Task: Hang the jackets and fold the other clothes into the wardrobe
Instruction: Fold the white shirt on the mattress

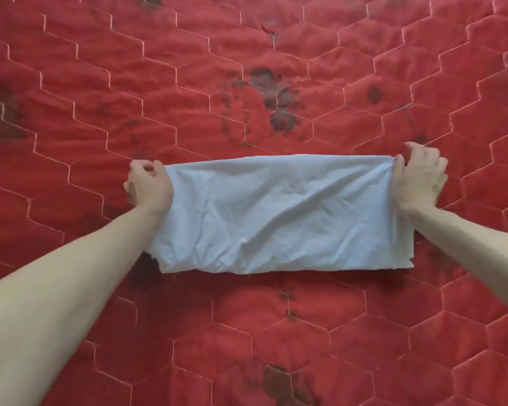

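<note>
— Hands first: how did they grip?

— Both had their fingers curled round cloth. The left hand (149, 184) gripped the far left corner of a pale blue folded garment (279, 215), and the right hand (420, 180) bunched the far right corner in the same way, both bare forearms reaching out to it.

— Where did the garment lie?

— On a red quilted mattress (247, 54) stitched in pale hexagons. No edge of the mattress showed, so I could only place the garment near the middle of the view. It formed a wide rectangle, creased, its near edge resting flat on the mattress and its far edge drawn straight between the two hands.

— Anything else on the mattress?

— Dark stains (276, 95) beyond the garment's far edge — and more scattered about.
</note>
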{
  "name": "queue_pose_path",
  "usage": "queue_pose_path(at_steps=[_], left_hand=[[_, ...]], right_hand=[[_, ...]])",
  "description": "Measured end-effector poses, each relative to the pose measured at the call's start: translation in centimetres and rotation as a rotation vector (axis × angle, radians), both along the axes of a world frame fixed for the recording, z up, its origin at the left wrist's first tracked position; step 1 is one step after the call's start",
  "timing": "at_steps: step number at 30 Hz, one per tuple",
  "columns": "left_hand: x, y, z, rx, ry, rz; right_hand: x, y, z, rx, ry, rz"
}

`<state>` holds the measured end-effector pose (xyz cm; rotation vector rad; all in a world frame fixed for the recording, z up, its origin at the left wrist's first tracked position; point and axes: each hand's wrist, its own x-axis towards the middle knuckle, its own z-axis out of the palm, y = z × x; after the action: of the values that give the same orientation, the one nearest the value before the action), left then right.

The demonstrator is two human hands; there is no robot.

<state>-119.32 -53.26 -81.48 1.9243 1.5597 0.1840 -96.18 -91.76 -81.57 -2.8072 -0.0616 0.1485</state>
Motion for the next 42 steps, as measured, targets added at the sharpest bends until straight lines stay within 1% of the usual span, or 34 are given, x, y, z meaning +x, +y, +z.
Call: queue_pose_path(at_steps=[1, 2, 3, 4, 6, 8, 9, 10, 14, 18, 20, 22, 25, 27, 28, 30, 32, 34, 35, 38, 42], left_hand=[[-0.3, -1.0, 0.3, 0.129, 0.047, -0.037], [-0.6, -2.3, 0.8, 0.252, 0.043, -0.132], [-1.0, -3.8, 1.2, 0.337, -0.001, -0.275], [-1.4, -5.5, 1.5, 0.369, -0.049, -0.437], [-2.3, -9.0, 1.0, 0.402, -0.081, -0.743], [-3.0, -12.3, -0.3, 0.448, -0.008, -0.999], [-3.3, -13.5, -1.0, 0.441, 0.048, -1.083], [-3.7, -14.2, -1.8, 0.419, 0.106, -1.125], [-5.4, -12.9, -4.2, 0.408, 0.269, -1.089], [-7.9, -8.7, -5.3, 0.404, 0.334, -1.024], [-9.5, -6.6, -5.2, 0.387, 0.371, -0.954], [-10.5, -5.1, -4.7, 0.340, 0.423, -0.903], [-9.9, -4.7, -3.0, 0.302, 0.456, -0.830], [-8.6, -5.6, -1.6, 0.366, 0.406, -0.828], [-7.7, -6.3, -1.2, 0.386, 0.351, -0.859], [-5.3, -8.5, -0.9, 0.377, 0.224, -0.990], [-2.7, -11.2, -1.2, 0.387, 0.129, -1.132], [-0.2, -13.4, -2.2, 0.428, 0.114, -1.203], [0.8, -13.9, -2.8, 0.425, 0.145, -1.198], [2.7, -13.3, -4.9, 0.374, 0.244, -1.076], [1.7, -10.9, -5.9, 0.372, 0.230, -1.016]], right_hand=[[-0.9, 0.3, -0.1, -0.020, -0.080, 0.087], [-2.1, 0.7, 0.0, 0.014, -0.153, 0.210], [-3.3, 1.2, 0.0, 0.067, -0.200, 0.355], [-4.7, 1.8, -0.2, 0.116, -0.212, 0.494], [-8.2, 3.2, -0.7, 0.130, -0.135, 0.699], [-11.3, 4.2, -1.5, 0.048, -0.047, 0.816], [-12.5, 4.4, -1.9, 0.001, -0.018, 0.842], [-13.2, 4.3, -2.4, -0.042, 0.007, 0.837], [-12.6, 1.8, -4.0, -0.137, 0.090, 0.639], [-10.4, -2.1, -4.2, -0.156, 0.057, 0.519], [-9.3, -3.8, -3.9, -0.187, 0.040, 0.455], [-8.9, -4.9, -3.6, -0.217, 0.063, 0.356], [-9.1, -4.2, -2.8, -0.247, 0.064, 0.286], [-9.8, -2.1, -2.2, -0.219, -0.001, 0.322], [-10.3, -0.5, -1.9, -0.180, -0.040, 0.386], [-11.9, 3.5, -1.8, -0.099, -0.105, 0.572], [-13.8, 7.7, -2.4, -0.049, -0.129, 0.735], [-14.7, 10.6, -3.4, -0.065, -0.112, 0.783], [-14.5, 11.5, -4.0, -0.084, -0.091, 0.756], [-12.6, 11.8, -5.2, -0.092, -0.054, 0.664], [-10.3, 8.7, -5.3, -0.089, -0.077, 0.775]])
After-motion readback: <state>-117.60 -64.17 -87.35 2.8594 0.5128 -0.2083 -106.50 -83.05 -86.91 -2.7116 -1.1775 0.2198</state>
